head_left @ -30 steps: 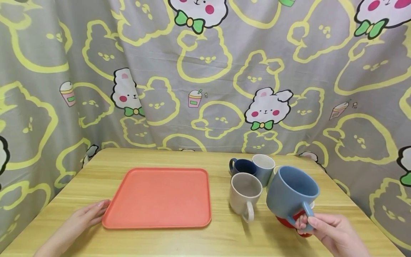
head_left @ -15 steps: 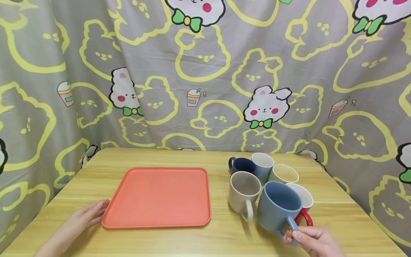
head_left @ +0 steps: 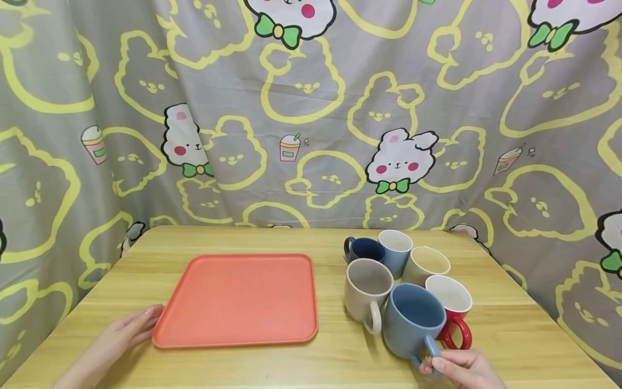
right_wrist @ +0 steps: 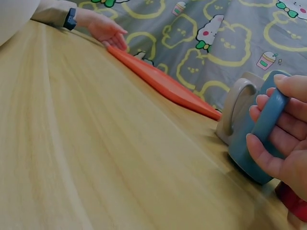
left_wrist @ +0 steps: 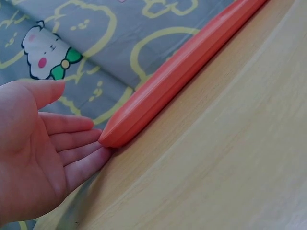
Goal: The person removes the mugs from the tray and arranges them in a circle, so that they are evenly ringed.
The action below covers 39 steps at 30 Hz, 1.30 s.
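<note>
My right hand [head_left: 461,370] grips the handle of a blue mug [head_left: 408,335], with fingers and thumb curled round it in the right wrist view. The mug is upright at the table's front right; whether its base fully touches the wood I cannot tell. Close on its left stands a beige mug [head_left: 358,300], and just behind its right side a red mug [head_left: 459,314] with a white inside. My left hand [head_left: 123,335] has its fingers extended, their tips touching the near left corner of a coral-red tray [head_left: 238,302], as the left wrist view shows.
Behind these mugs stand a navy mug [head_left: 362,249], a light blue mug [head_left: 397,259] with a white inside and a cream mug [head_left: 423,267], close together. The wooden table [head_left: 340,362] ends at a grey patterned curtain [head_left: 243,108].
My right hand has brought the blue mug down and to the left, from above the red mug to beside the beige one. My left hand stays at the tray's edge.
</note>
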Tool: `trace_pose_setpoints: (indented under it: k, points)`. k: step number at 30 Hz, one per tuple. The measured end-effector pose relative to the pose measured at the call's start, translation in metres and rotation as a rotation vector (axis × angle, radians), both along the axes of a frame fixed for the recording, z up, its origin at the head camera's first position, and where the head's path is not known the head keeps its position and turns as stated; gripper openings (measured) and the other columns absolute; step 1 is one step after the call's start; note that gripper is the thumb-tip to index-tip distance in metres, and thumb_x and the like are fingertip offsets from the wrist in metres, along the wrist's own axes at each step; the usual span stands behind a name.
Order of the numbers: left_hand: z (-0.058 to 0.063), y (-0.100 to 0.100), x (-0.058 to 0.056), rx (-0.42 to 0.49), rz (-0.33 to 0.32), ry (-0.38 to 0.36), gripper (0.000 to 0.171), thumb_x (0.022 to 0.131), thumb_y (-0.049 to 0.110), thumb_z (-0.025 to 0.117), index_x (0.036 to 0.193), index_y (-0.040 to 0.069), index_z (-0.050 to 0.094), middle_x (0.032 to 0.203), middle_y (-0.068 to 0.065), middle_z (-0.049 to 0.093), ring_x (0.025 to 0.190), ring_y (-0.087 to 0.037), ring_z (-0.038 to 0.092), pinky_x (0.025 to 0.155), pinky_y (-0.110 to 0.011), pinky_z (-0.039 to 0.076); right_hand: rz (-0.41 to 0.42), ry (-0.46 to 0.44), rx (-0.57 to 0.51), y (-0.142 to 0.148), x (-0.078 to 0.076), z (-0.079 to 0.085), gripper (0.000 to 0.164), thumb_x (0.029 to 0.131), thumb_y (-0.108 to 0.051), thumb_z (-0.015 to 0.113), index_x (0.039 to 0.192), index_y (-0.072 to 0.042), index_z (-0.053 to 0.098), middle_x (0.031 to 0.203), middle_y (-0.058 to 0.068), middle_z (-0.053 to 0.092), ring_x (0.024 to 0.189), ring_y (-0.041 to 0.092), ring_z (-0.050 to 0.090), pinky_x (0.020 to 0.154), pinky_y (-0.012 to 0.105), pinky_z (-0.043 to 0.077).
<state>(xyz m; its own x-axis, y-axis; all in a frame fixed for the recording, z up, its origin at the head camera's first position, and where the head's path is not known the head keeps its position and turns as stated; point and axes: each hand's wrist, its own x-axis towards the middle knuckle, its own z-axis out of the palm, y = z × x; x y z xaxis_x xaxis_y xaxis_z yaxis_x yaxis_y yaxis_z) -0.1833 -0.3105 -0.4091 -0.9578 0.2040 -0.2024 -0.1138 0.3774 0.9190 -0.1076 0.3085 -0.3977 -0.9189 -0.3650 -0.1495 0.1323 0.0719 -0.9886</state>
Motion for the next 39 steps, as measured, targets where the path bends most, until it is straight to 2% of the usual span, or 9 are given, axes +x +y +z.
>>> trace_pose_setpoints:
  k: [9, 16, 18, 21, 24, 26, 29, 36, 39]
  points:
    - [0.001, -0.003, 0.003, -0.065, 0.028, -0.030, 0.073, 0.102, 0.044, 0.023, 0.137, -0.020, 0.019, 0.143, -0.034, 0.022, 0.120, -0.035, 0.046, 0.091, -0.030, 0.048, 0.019, 0.034, 0.025, -0.008, -0.003, -0.004, 0.027, 0.097, -0.014, 0.048, 0.107, 0.004, 0.067, 0.097, 0.005, 0.070, 0.091, 0.015, 0.060, 0.082, 0.023, 0.048]
    - [0.002, -0.004, 0.002, -0.065, 0.023, -0.002, 0.071, 0.102, 0.042, 0.025, 0.136, -0.021, 0.019, 0.143, -0.034, 0.022, 0.117, -0.026, 0.050, 0.086, -0.019, 0.047, 0.068, 0.036, 0.073, -0.005, -0.011, -0.001, 0.027, 0.098, -0.014, 0.047, 0.110, 0.002, 0.065, 0.099, 0.002, 0.069, 0.091, 0.013, 0.057, 0.081, 0.029, 0.048]
    - [0.003, -0.003, 0.002, -0.060, 0.026, 0.001, 0.071, 0.102, 0.041, 0.025, 0.136, -0.021, 0.020, 0.143, -0.034, 0.022, 0.116, -0.023, 0.051, 0.085, -0.017, 0.046, 0.065, 0.040, 0.100, -0.002, -0.013, 0.002, 0.026, 0.098, -0.015, 0.046, 0.110, -0.007, 0.068, 0.097, -0.001, 0.068, 0.089, 0.011, 0.056, 0.079, 0.029, 0.046]
    - [0.004, 0.000, 0.004, -0.142, 0.032, 0.059, 0.068, 0.102, 0.039, 0.026, 0.135, -0.021, 0.022, 0.141, -0.035, 0.025, 0.117, -0.030, 0.050, 0.092, -0.029, 0.047, 0.057, 0.142, 0.135, 0.003, -0.014, 0.006, 0.026, 0.098, -0.011, 0.046, 0.105, -0.019, 0.070, 0.094, -0.006, 0.067, 0.086, 0.012, 0.059, 0.077, 0.026, 0.049]
    - [0.011, 0.007, 0.008, -0.295, 0.045, 0.165, 0.065, 0.102, 0.036, 0.029, 0.134, -0.020, 0.026, 0.138, -0.037, 0.028, 0.122, -0.045, 0.037, 0.098, -0.052, 0.037, 0.014, 0.333, 0.215, 0.007, -0.014, 0.015, 0.028, 0.096, -0.003, 0.046, 0.100, -0.017, 0.070, 0.090, -0.007, 0.068, 0.081, 0.013, 0.062, 0.072, 0.023, 0.052]
    - [0.022, 0.016, 0.012, -0.386, 0.053, 0.259, 0.062, 0.102, 0.034, 0.031, 0.134, -0.019, 0.029, 0.135, -0.038, 0.032, 0.123, -0.052, 0.031, 0.094, -0.062, 0.031, -0.017, 0.477, 0.278, 0.007, -0.014, 0.026, 0.027, 0.094, 0.004, 0.046, 0.100, -0.010, 0.069, 0.089, -0.005, 0.069, 0.080, 0.011, 0.063, 0.069, 0.023, 0.053]
    - [0.049, 0.035, 0.019, -0.427, 0.069, 0.354, 0.058, 0.102, 0.035, 0.034, 0.137, -0.012, 0.033, 0.135, -0.034, 0.037, 0.123, -0.050, 0.031, 0.091, -0.063, 0.033, -0.067, 0.581, 0.416, 0.002, -0.016, 0.052, 0.022, 0.093, 0.003, 0.050, 0.099, -0.008, 0.069, 0.087, -0.004, 0.069, 0.079, 0.008, 0.062, 0.066, 0.022, 0.053]
    - [0.135, 0.091, 0.026, -0.419, 0.036, 0.635, 0.046, 0.100, 0.031, 0.042, 0.139, 0.007, 0.042, 0.136, -0.019, 0.046, 0.121, -0.041, 0.042, 0.089, -0.060, 0.036, -0.069, 0.822, 0.605, -0.046, -0.031, 0.131, 0.019, 0.089, -0.006, 0.060, 0.106, -0.013, 0.067, 0.096, -0.006, 0.068, 0.087, 0.007, 0.062, 0.074, 0.021, 0.052]
    - [0.172, 0.121, 0.028, -0.440, 0.023, 0.758, 0.044, 0.098, 0.031, 0.046, 0.139, 0.014, 0.044, 0.130, -0.013, 0.053, 0.089, -0.033, 0.060, 0.083, -0.050, 0.043, 0.002, 0.931, 0.621, -0.080, -0.045, 0.159, 0.021, 0.090, -0.010, 0.061, 0.109, -0.016, 0.067, 0.101, -0.008, 0.067, 0.090, 0.007, 0.061, 0.077, 0.026, 0.052]
